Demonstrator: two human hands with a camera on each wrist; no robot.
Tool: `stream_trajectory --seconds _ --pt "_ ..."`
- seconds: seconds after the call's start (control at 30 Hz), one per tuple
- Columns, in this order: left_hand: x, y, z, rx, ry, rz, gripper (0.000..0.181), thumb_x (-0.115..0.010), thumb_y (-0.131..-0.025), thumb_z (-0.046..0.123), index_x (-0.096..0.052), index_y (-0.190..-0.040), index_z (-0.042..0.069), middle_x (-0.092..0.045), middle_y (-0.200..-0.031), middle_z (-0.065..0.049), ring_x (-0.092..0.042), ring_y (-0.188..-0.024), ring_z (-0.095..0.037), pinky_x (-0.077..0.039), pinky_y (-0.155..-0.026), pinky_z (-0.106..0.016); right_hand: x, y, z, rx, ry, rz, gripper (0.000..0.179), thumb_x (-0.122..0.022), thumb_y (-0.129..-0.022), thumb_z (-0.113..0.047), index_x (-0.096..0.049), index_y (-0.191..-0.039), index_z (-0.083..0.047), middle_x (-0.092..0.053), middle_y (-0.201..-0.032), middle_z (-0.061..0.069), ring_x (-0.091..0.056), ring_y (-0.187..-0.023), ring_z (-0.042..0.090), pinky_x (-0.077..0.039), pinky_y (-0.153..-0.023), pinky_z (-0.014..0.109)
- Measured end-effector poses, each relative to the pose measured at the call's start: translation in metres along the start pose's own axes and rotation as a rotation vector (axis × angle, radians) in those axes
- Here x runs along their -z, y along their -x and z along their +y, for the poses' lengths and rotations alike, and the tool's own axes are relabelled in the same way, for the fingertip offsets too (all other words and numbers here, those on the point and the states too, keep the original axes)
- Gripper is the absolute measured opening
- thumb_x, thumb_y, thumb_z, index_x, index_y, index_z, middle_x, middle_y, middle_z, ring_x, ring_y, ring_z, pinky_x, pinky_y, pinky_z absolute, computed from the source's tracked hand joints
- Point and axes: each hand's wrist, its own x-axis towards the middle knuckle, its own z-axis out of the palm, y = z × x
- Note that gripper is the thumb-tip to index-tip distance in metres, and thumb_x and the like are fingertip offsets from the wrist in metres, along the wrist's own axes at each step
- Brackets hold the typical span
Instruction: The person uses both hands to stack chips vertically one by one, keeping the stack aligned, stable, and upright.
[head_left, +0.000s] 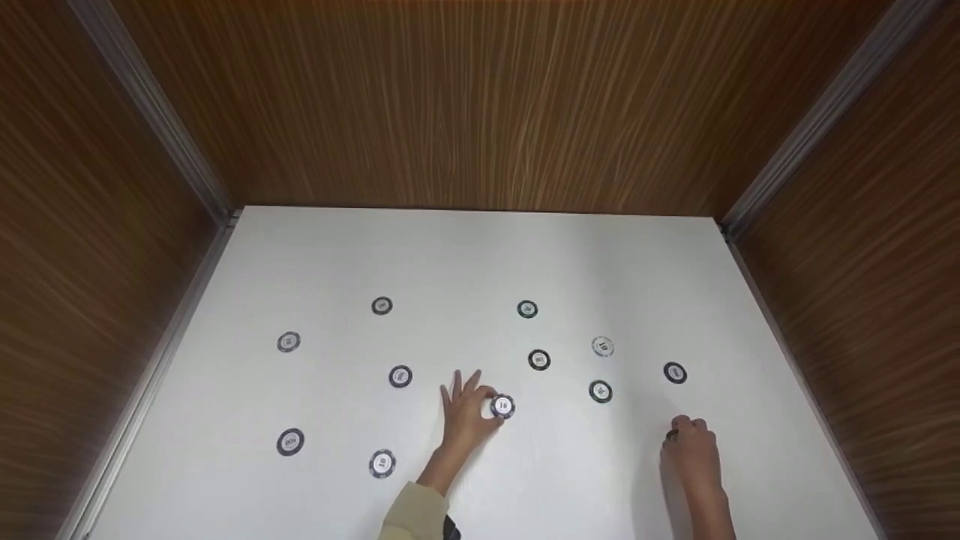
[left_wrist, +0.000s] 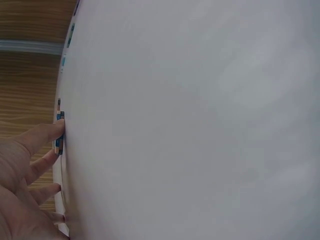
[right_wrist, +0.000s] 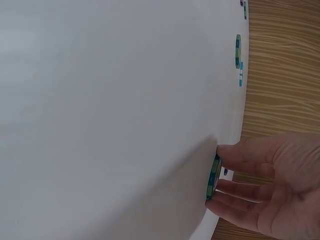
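Observation:
My left hand (head_left: pixel 465 421) pinches a round poker chip (head_left: pixel 503 406) between thumb and index finger, its white centre marked 10 facing up. The other three fingers are spread out. Edge-on in the left wrist view, the chip (left_wrist: pixel 61 134) shows a dark rim close over the white surface. Over to the right, my right hand (head_left: pixel 694 454) holds another chip (head_left: pixel 672 435), mostly hidden by the fingers in the head view. From the right wrist, this chip (right_wrist: pixel 214 177) has a blue and green edge and is tilted, gripped between thumb and fingertips close to the surface.
Several chips lie flat and scattered on the white tabletop (head_left: pixel 570 480), among them a dark chip (head_left: pixel 675 373), a pale blue one (head_left: pixel 603 346) and a grey-rimmed one (head_left: pixel 382 463). Wood-grain panels (head_left: pixel 480 105) with metal corner strips enclose the back and sides.

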Motion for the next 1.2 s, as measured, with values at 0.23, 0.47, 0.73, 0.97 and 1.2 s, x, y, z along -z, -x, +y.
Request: stream_trajectory --seconds 0.23,0.47,0.73,0.97,1.2 --pt "0.0005 0.0017 0.0007 0.003 0.005 -0.023 0.034 -0.08 -0.066 0.022 -0.064 -0.095 0.014 -0.043 -0.136 -0.015 -0.018 -0.131 -0.043 -0.003 -0.103 -0.062 0.0003 0.0001 0.0009 -0.051 -0.019 -0.023 0.028 -0.061 -0.078 0.001 -0.054 -0.099 0.019 -0.051 -0.085 0.027 -0.051 -0.082 0.045 -0.047 -0.069 0.051" --pt "0.0002 0.002 0.0002 0.008 0.012 -0.02 0.032 -0.08 -0.066 0.022 -0.064 -0.093 0.014 -0.043 -0.136 -0.015 -0.018 -0.132 -0.043 -0.003 -0.104 -0.062 0.0013 -0.0027 -0.0018 -0.101 -0.024 -0.062 0.033 -0.063 -0.08 -0.006 -0.055 -0.102 0.017 -0.053 -0.086 0.026 -0.055 -0.08 0.042 -0.048 -0.07 0.05" --pt "0.0004 0.0007 -0.0008 -0.009 0.014 -0.006 0.033 -0.08 -0.065 0.02 -0.064 -0.093 0.013 -0.044 -0.135 -0.016 -0.02 -0.131 -0.044 -0.004 -0.103 -0.063 0.0018 -0.0055 -0.0063 -0.097 -0.06 -0.047 0.034 -0.062 -0.081 -0.004 -0.055 -0.111 0.009 -0.05 -0.097 0.029 -0.055 -0.086 0.043 -0.049 -0.068 0.048" --pt "0.0025 0.0003 -0.0004 -0.011 0.019 -0.006 0.032 -0.08 -0.066 0.019 -0.064 -0.093 0.012 -0.043 -0.135 -0.016 -0.019 -0.131 -0.044 -0.004 -0.103 -0.063 0.0007 -0.0061 -0.0047 -0.054 -0.085 -0.035 0.019 -0.062 -0.081 -0.001 -0.063 -0.099 0.004 -0.048 -0.098 0.026 -0.055 -0.086 0.04 -0.051 -0.064 0.042" --pt "0.0013 0.0016 0.0001 -0.019 -0.001 -0.003 0.034 -0.08 -0.066 0.021 -0.063 -0.094 0.013 -0.043 -0.135 -0.016 -0.02 -0.131 -0.043 -0.005 -0.103 -0.062 0.0023 -0.0043 -0.0052 0.017 -0.069 -0.072 0.019 -0.066 -0.077 0.001 -0.064 -0.096 0.001 -0.048 -0.103 0.028 -0.053 -0.091 0.045 -0.048 -0.071 0.05"
